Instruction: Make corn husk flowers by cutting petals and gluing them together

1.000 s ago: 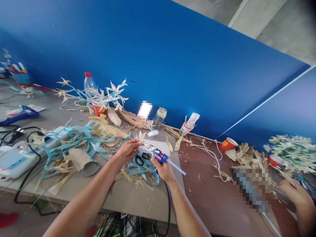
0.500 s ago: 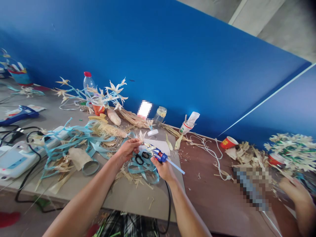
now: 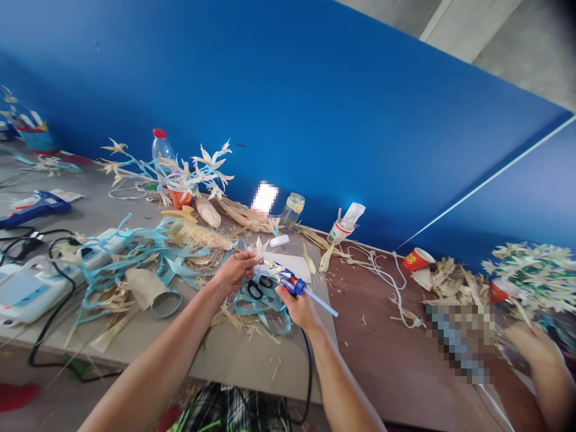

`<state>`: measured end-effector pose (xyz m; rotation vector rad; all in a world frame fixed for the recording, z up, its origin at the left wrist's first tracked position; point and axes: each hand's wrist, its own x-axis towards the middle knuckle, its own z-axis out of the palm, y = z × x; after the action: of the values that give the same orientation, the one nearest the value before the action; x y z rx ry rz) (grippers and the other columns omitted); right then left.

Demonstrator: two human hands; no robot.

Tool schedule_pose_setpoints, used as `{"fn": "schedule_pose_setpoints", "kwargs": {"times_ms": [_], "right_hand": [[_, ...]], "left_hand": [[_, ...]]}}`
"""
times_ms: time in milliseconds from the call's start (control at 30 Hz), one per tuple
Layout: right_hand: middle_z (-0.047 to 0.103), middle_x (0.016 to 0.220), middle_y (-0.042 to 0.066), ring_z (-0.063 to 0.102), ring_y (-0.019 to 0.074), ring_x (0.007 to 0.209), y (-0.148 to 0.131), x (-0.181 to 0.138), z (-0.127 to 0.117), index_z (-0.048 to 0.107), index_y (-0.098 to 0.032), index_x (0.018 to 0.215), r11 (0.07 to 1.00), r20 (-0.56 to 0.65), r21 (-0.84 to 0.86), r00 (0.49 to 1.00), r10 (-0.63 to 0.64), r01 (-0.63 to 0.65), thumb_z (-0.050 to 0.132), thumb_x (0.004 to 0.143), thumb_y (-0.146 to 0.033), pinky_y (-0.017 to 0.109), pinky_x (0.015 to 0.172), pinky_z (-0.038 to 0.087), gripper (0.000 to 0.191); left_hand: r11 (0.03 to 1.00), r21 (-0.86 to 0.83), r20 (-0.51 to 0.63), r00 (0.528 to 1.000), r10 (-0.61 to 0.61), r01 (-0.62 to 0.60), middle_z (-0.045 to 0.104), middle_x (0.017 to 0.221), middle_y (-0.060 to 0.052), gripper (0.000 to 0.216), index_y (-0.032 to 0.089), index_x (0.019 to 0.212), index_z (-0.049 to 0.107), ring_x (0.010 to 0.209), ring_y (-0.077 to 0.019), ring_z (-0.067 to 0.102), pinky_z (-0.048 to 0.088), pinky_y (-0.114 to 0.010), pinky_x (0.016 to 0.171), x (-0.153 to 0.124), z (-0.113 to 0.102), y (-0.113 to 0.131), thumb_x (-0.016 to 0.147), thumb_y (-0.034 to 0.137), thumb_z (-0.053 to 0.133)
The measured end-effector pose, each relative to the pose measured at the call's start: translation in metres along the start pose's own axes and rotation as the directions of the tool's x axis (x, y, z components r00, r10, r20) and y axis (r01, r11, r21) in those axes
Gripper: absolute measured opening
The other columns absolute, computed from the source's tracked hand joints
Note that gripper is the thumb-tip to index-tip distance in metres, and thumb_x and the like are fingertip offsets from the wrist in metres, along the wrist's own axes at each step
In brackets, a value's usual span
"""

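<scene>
Hands are close together over the table (image 3: 243,363). Pinched at the fingertips, the left hand (image 3: 238,267) grips a small pale flower (image 3: 259,247) near its base, petals up. The right hand (image 3: 300,305) is wrapped around a blue glue gun (image 3: 293,283). Its long axis slants from upper left to lower right, nozzle towards the left hand, with a glue stick (image 3: 321,303) jutting from its rear. So the flower lies just off the nozzle end, nearer the left hand; whether the two touch is too small to tell. Scissors (image 3: 255,289) and blue ribbon (image 3: 249,309) lie just below, between the forearms. Beyond are white paper (image 3: 297,265), a white lid (image 3: 279,240) and a jar (image 3: 293,211). Far right, a co-worker's hand (image 3: 533,347) is near more flowers (image 3: 531,273).
</scene>
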<state>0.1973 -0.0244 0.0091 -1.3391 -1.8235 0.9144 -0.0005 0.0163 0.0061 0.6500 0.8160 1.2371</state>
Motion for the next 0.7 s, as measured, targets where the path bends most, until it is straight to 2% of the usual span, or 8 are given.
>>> {"fn": "schedule_pose_setpoints", "kwargs": {"times_ms": [200, 400, 600, 700], "right_hand": [[0.067, 0.078, 0.006, 0.061, 0.0236, 0.077, -0.0027, -0.0006, -0.0018, 0.065, -0.02, 0.078, 1.0, 0.003, -0.016, 1.0, -0.004, 0.004, 0.053, 0.078, -0.049, 0.034, 0.072, 0.048, 0.031], [0.067, 0.078, 0.006, 0.061, 0.0239, 0.081, -0.0019, -0.0011, -0.0026, 0.065, -0.02, 0.077, 1.0, 0.015, 0.025, 1.0, 0.002, -0.002, 0.053, 0.078, -0.048, 0.032, 0.07, 0.048, 0.03], [0.067, 0.078, 0.006, 0.062, 0.0232, 0.079, -0.0013, -0.0007, -0.0029, 0.064, -0.019, 0.078, 1.0, 0.021, -0.01, 1.0, -0.003, 0.003, 0.052, 0.078, -0.051, 0.034, 0.073, 0.049, 0.034], [0.067, 0.077, 0.006, 0.062, 0.0218, 0.075, -0.0026, -0.0013, -0.0044, 0.064, -0.018, 0.077, 1.0, 0.014, 0.025, 1.0, -0.016, 0.015, 0.053, 0.078, -0.049, 0.033, 0.072, 0.049, 0.032]], "left_hand": [[0.998, 0.043, -0.019, 0.999, 0.046, -0.045, 0.041, 0.041, 0.006, 0.025, 0.011, 0.059, 0.061, 0.036, -0.0021, 0.032, 0.028, -0.018, 0.039, -0.0007, -0.0006, 0.0011, 0.055, 0.024, 0.081], [0.996, 0.061, -0.02, 0.998, 0.065, -0.064, 0.047, 0.046, 0.003, 0.026, 0.011, 0.061, 0.062, 0.037, -0.0018, 0.032, 0.025, -0.019, 0.039, -0.0008, -0.0006, -0.0003, 0.054, 0.026, 0.081], [0.995, 0.064, -0.031, 0.997, 0.077, -0.075, 0.041, 0.043, 0.006, 0.025, 0.011, 0.061, 0.06, 0.037, -0.0018, 0.032, 0.026, -0.018, 0.04, -0.0006, -0.0003, -0.0005, 0.056, 0.026, 0.08], [0.994, 0.065, -0.034, 0.995, 0.091, -0.088, 0.049, 0.046, 0.003, 0.026, 0.01, 0.061, 0.061, 0.037, -0.0016, 0.033, 0.027, -0.018, 0.04, -0.0009, -0.0005, 0.0011, 0.056, 0.026, 0.08]]}}
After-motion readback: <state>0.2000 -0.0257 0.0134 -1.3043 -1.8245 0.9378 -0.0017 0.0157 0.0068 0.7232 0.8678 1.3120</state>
